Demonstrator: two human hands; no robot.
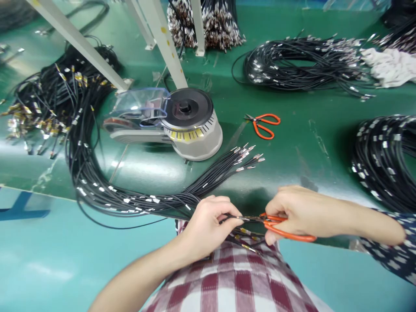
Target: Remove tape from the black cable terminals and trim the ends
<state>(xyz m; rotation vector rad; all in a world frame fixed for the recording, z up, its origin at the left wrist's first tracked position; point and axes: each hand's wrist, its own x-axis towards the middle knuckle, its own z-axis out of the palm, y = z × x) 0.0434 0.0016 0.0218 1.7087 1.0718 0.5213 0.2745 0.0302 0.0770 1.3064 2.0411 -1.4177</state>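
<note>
At the near table edge my left hand [212, 223] pinches the end of a black cable [231, 216] between thumb and fingertips. My right hand [289, 212] is closed round the orange handles of a pair of scissors [276, 225]. Its blades point left and meet the cable end right by my left fingertips; whether they are parted is too small to tell. Below, several cable ends with yellow tips [248, 247] hang over my checked apron [224, 281]. A bundle of black cables with white labels [130, 201] runs leftward from beside my left hand.
A round tape dispenser [195, 130] stands mid-table, with a second pair of orange-handled scissors [267, 125] to its right. Coiled cables lie at the back right [292, 65] and far right [380, 151]. A cable heap [48, 99] covers the left; white posts [169, 47] rise behind.
</note>
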